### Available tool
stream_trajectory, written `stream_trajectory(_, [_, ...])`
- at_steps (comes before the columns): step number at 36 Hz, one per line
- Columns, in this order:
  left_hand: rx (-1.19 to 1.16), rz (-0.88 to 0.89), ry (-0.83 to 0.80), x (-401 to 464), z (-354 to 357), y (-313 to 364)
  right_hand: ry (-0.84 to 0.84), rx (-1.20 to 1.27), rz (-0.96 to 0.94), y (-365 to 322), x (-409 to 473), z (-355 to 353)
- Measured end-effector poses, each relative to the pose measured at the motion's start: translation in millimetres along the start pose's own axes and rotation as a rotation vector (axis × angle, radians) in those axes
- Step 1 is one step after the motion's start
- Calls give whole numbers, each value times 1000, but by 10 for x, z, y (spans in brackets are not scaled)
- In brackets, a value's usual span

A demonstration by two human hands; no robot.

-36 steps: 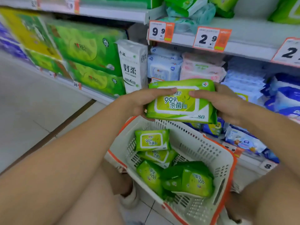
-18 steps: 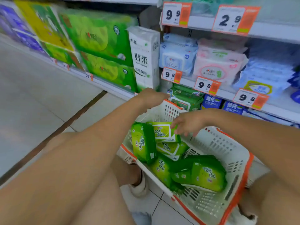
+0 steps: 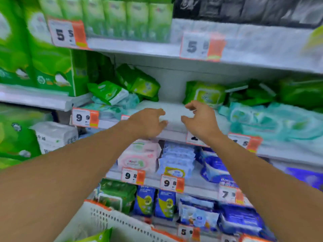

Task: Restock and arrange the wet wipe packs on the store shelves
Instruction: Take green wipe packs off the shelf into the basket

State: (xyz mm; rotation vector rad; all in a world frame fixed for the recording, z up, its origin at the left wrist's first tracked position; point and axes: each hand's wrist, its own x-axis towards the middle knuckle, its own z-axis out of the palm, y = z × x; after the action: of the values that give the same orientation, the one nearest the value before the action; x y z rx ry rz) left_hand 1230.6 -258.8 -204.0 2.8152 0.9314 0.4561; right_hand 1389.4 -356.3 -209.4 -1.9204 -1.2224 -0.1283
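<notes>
Reaching left hand [image 3: 148, 122] and right hand [image 3: 201, 119], both empty and loosely spread, toward bare white shelf [image 3: 172, 109] mid-frame. Likely between packs; next, fetching a green wet wipe pack [image 3: 97, 237] from white plastic basket [image 3: 104, 219] at bottom.

Bare shelf [image 3: 172, 109] gap straight ahead; hemmed left by green packs [image 3: 138, 82], right by upright pack [image 3: 206, 93].

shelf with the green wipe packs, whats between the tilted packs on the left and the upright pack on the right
In the head view, a bare white stretch of shelf separates the tilted green packs from the upright green pack. Both empty hands, left and right, hover before it.
</notes>
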Motion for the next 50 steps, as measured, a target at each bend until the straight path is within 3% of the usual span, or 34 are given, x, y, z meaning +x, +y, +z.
stream_trajectory(5, [168, -56, -163, 743, 106, 64, -13, -320, 40, 332, 625, -333])
stream_trajectory(9, [268, -36, -503, 1122, 271, 145, -87, -421, 164, 693, 1202, -354])
stream_trajectory(13, [306, -105, -653, 1365, 283, 107, -80, -510, 229, 1028, 1766, -344])
stream_trajectory(22, [297, -121, -665, 1474, 307, 78, -150, -481, 274, 1247, 2295, -139])
stream_trajectory(26, [298, -112, -654, 1470, 315, 75, -205, -658, 158, 1077, 2298, -20])
stream_trajectory(33, [291, -109, -648, 1435, 292, 85, -287, -591, -144, 653, 2303, -68])
stream_trajectory(38, [306, -112, -633, 1405, 287, 96, -359, -587, -3, 819, 2206, 10])
stream_trajectory(42, [324, -116, -628, 1413, 290, 106, -225, -474, 84, 910, 2224, 137])
stream_trajectory(47, [332, -112, -635, 1397, 285, 124, -361, -480, 219, 581, 2180, -38])
stream_trajectory(50, [338, -112, -630, 1376, 261, 148, -471, -318, 277, 520, 2064, -83])
